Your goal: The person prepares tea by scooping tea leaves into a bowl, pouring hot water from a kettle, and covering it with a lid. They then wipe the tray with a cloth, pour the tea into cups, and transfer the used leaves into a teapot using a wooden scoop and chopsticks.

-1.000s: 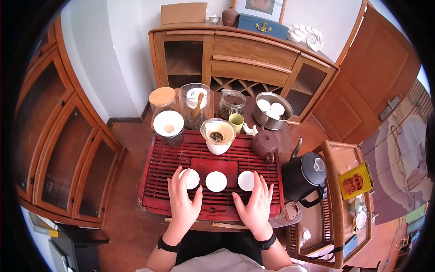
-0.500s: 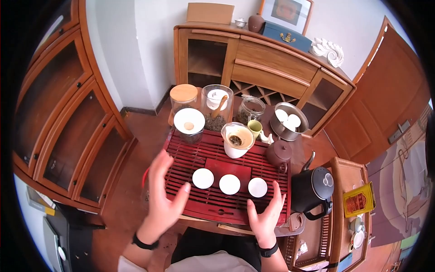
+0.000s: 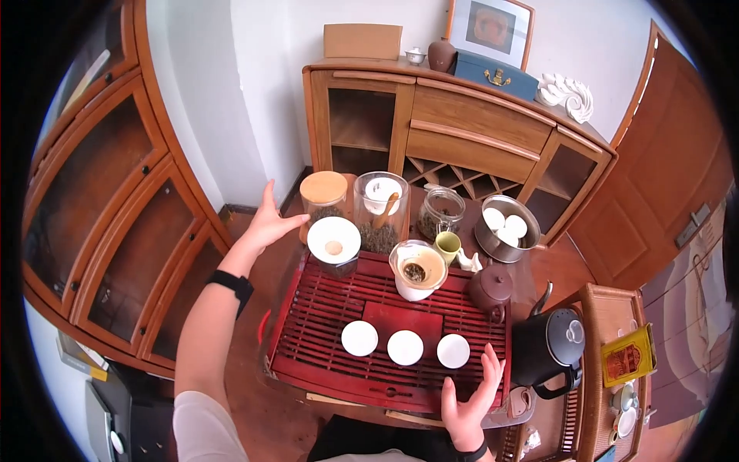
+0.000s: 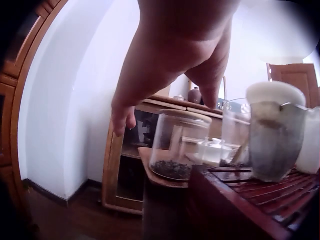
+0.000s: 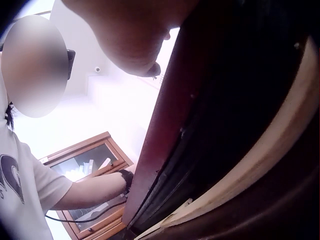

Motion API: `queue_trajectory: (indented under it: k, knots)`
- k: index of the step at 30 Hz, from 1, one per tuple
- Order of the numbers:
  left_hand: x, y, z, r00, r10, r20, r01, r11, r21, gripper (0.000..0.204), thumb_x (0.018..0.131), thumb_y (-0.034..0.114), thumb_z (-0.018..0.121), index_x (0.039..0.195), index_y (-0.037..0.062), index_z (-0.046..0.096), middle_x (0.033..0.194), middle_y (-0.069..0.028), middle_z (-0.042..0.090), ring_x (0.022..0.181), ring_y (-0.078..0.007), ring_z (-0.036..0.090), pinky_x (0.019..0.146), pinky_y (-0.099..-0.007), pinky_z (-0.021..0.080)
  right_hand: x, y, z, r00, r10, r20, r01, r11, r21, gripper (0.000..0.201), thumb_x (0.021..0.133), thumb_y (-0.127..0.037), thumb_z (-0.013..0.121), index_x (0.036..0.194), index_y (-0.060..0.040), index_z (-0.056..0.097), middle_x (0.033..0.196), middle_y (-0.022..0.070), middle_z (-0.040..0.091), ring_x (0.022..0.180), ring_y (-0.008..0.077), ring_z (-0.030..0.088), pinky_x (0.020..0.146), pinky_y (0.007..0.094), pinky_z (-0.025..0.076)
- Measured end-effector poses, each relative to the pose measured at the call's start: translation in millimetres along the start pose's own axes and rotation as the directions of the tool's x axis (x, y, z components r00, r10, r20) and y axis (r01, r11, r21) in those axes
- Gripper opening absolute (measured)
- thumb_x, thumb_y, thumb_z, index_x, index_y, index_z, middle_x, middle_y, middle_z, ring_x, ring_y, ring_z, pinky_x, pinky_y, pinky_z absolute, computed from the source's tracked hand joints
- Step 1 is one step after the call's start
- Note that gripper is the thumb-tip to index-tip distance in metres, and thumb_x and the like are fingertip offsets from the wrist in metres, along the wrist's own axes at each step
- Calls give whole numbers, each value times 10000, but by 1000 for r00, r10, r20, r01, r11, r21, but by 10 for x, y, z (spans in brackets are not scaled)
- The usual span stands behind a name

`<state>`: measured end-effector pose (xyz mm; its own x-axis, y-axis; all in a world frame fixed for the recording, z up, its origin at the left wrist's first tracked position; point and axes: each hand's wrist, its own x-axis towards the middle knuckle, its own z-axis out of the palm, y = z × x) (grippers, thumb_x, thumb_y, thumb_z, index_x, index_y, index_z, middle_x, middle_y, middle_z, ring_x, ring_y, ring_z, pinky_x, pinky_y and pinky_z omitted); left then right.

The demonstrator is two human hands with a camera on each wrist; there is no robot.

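Note:
My left hand (image 3: 271,222) reaches forward, thumb spread from the fingers and nothing in it. It is beside the wooden-lidded glass jar (image 3: 324,189), with dark tea leaves at the jar's bottom in the left wrist view. My right hand (image 3: 469,404) hovers over the near right corner of the red slatted tea tray (image 3: 323,377), fingers spread and holding nothing. Just ahead of it is the right-hand white cup (image 3: 453,351), in a row with the middle white cup (image 3: 406,348) and the left white cup (image 3: 359,339).
On the tray stand a white-topped glass vessel (image 3: 334,237), a white pitcher with a strainer (image 3: 418,269) and a brown teapot (image 3: 490,286). A tall glass jar (image 3: 381,212), a clip-top jar (image 3: 442,212) and a steel bowl (image 3: 506,242) stand behind. A black kettle (image 3: 550,346) is at right.
My left hand has left the cups and moved forward and left to the wooden-lidded jar. My right hand stays near the right cup. The head view has shifted.

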<state>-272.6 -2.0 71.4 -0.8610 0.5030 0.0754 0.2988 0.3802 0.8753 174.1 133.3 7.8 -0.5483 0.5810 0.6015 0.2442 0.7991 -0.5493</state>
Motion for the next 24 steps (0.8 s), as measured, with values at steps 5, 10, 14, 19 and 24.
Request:
queue_trajectory:
  k: [5, 10, 14, 19, 24]
  knots:
    - [347, 33, 196, 995, 71, 64, -76, 995, 72, 1350, 683, 178, 906, 1567, 142, -115, 1556, -335, 178, 1443, -403, 282, 1159, -472, 309, -8, 22, 13, 1000, 6, 1, -6, 1000, 30, 679, 733, -130, 734, 1322, 0, 424, 1400, 272, 458, 1303, 436, 446, 1138, 659, 189]
    - [462, -121, 410, 989, 100, 108, -85, 988, -129, 1413, 687, 59, 880, 1526, 144, -253, 1517, -278, 301, 1399, -330, 368, 1135, -447, 361, -6, 21, 2, 1000, 28, 11, -28, 999, 44, 681, 716, -132, 736, 1311, -3, 431, 1371, 264, 482, 1292, 434, 464, 1123, 662, 214]
    - [547, -100, 420, 981, 162, 107, -153, 984, -91, 1399, 692, 19, 863, 1527, 146, -253, 1492, -241, 358, 1371, -291, 413, 1121, -418, 390, -21, 69, 20, 1000, -7, 31, 5, 998, 55, 660, 721, -107, 712, 1307, -10, 425, 1361, 272, 488, 1274, 433, 483, 1130, 648, 217]
    - [540, -1, 405, 967, 162, 199, -153, 986, -61, 1392, 695, 21, 863, 1528, 140, -247, 1457, -231, 414, 1325, -279, 471, 1081, -413, 440, -27, 63, 11, 1000, -6, 25, 5, 999, 33, 644, 691, -115, 740, 1257, -30, 444, 1313, 256, 521, 1212, 412, 529, 1106, 652, 263]
    - [582, -121, 473, 989, 95, 114, -74, 982, -176, 1378, 700, 21, 860, 1531, 132, -234, 1423, -219, 452, 1274, -262, 519, 1027, -402, 488, -22, 54, 0, 999, -11, 40, 9, 999, 48, 644, 680, -86, 722, 1260, -24, 450, 1290, 251, 536, 1198, 403, 543, 1107, 656, 269]
